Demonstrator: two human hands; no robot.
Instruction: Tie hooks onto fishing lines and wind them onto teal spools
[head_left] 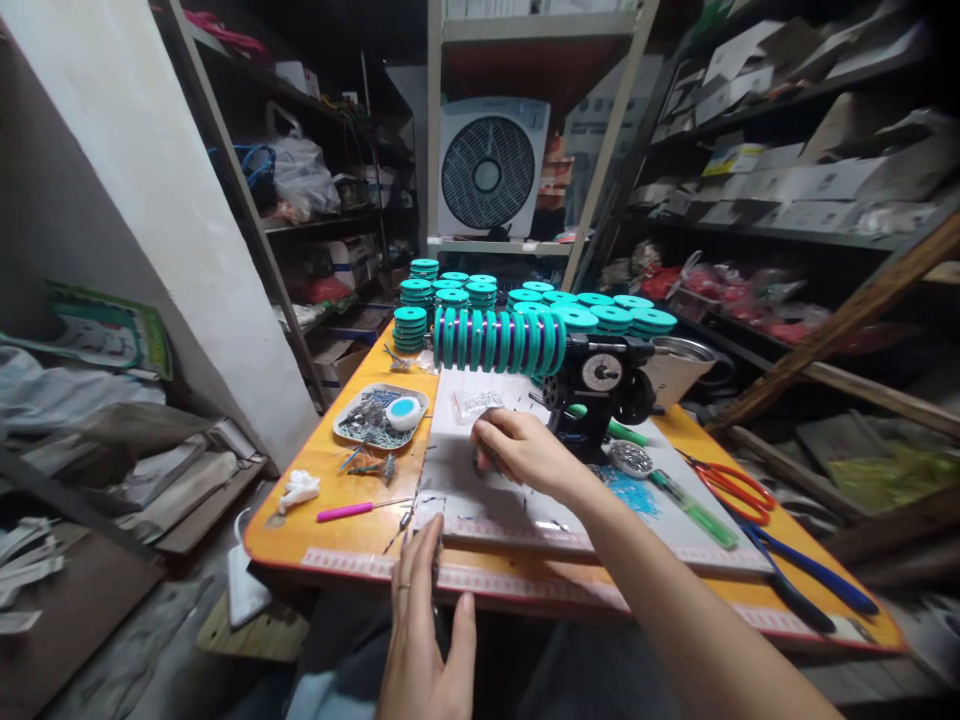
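Head view shows the right hand (pixel 525 452) pinching something small on the white mat (pixel 495 505) mid-tabletop, left hand (pixel 424 620) flat and empty at the near edge, teal spools (pixel 499 340) already racked behind.

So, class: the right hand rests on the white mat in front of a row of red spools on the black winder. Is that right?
Not quite. In the head view the right hand does rest on the white mat in front of the black winder, but the row of spools is teal, not red.
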